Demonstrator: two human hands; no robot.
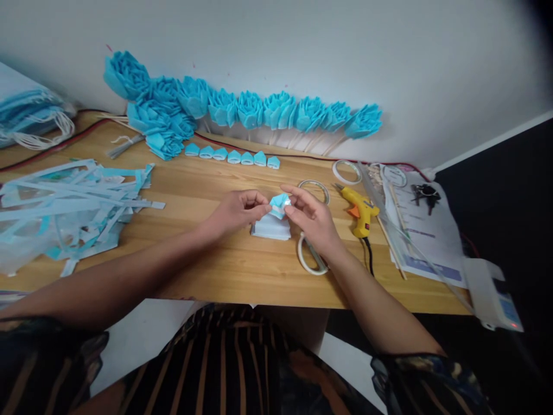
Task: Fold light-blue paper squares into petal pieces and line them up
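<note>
A small folded piece of light blue and white fabric is pinched between my two hands, above the middle of the desk. My left hand grips its left edge with thumb and forefinger. On the other side, the thumb and fingers of my right hand close on its right edge. Just beneath it lies a stack of pale fabric pieces. Farther back, several small folded blue petals stand in a row. Ring-shaped rolls, apparently tape, lie beside my right hand, partly hidden by it.
Blue fabric flowers on sticks lean along the wall. Cut strips are heaped at left, near stacked masks. To the right are a yellow glue gun with its cord, another white roll, paper sheets and keys.
</note>
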